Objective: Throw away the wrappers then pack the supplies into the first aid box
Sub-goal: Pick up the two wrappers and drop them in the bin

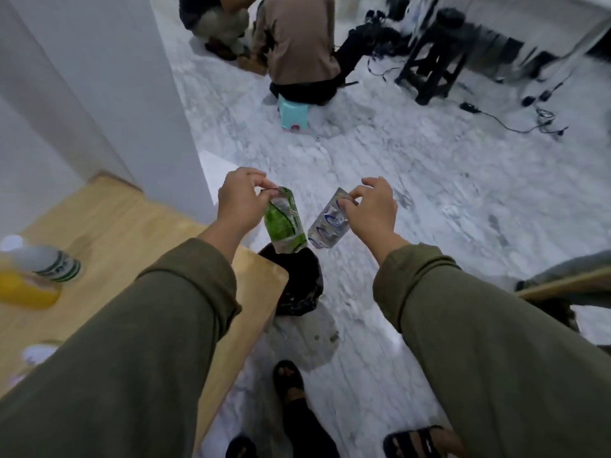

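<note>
My left hand (238,203) pinches the top edge of a green and clear wrapper (285,223), which hangs down over a bin lined with a black bag (297,282) on the floor. My right hand (372,206) pinches the top corner of a clear wrapper with blue print (329,224), hanging just right of the green one and above the bin's right edge. Both wrappers are in the air, close together. The first aid box is not in view.
A wooden table (125,226) lies at left with a white bottle with green stripes (49,261) and a yellow bottle (26,290). Two people crouch or sit ahead, one on a small teal stool (293,115). A black stool (433,61) and cables are at the far right.
</note>
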A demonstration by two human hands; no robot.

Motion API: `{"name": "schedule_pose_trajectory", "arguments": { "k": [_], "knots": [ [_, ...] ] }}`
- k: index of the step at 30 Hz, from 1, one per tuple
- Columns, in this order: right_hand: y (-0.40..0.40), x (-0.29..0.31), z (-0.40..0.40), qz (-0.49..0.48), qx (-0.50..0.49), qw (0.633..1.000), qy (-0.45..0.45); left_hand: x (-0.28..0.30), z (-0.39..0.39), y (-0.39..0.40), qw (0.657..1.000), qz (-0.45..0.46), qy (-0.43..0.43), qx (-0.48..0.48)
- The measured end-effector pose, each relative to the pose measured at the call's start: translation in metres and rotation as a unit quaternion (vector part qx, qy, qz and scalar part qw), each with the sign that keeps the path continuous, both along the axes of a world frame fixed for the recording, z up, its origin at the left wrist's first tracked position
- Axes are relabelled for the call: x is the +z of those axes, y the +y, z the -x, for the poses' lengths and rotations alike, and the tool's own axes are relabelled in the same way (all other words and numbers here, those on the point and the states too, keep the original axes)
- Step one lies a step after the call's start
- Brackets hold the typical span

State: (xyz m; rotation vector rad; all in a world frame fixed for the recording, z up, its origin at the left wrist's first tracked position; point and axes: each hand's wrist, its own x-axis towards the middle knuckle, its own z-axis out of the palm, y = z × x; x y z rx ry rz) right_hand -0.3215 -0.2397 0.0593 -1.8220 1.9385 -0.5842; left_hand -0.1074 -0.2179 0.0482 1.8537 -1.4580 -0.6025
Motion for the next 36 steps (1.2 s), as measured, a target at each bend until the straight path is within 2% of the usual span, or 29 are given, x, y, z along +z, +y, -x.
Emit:
{"name": "schedule_pose_trajectory", "arguments": {
  "k": [4,9,14,19,23,27,36],
  "knots": [
    [-0.035,-0.041,0.016,-0.034,-0.011,0.999,-0.005,-0.036,0.017,-0.051,0.998,-0.043,-0.019,-0.034],
    [-0.063,-0.123,0.015,-0.087,-0.007,0.996,-0.015,-0.113,0.023,-0.092,0.989,-0.134,-0.041,-0.055],
    [-0.074,-0.193,0.009,-0.127,-0.004,0.992,-0.008,-0.169,0.023,-0.112,0.968,-0.219,-0.101,-0.072],
    [-0.079,-0.227,-0.001,-0.189,0.016,0.982,-0.014,-0.196,0.021,-0.120,0.938,-0.299,-0.145,-0.098],
    [-0.086,-0.230,-0.008,-0.217,0.054,0.975,-0.011,-0.200,0.017,-0.121,0.923,-0.323,-0.176,-0.113],
    [-0.094,-0.210,-0.019,-0.217,0.084,0.972,0.003,-0.183,0.010,-0.118,0.923,-0.327,-0.161,-0.119],
    [-0.089,-0.113,-0.052,-0.168,0.155,0.972,0.060,-0.091,-0.013,-0.086,0.937,-0.298,-0.157,-0.096]
  ]
}}
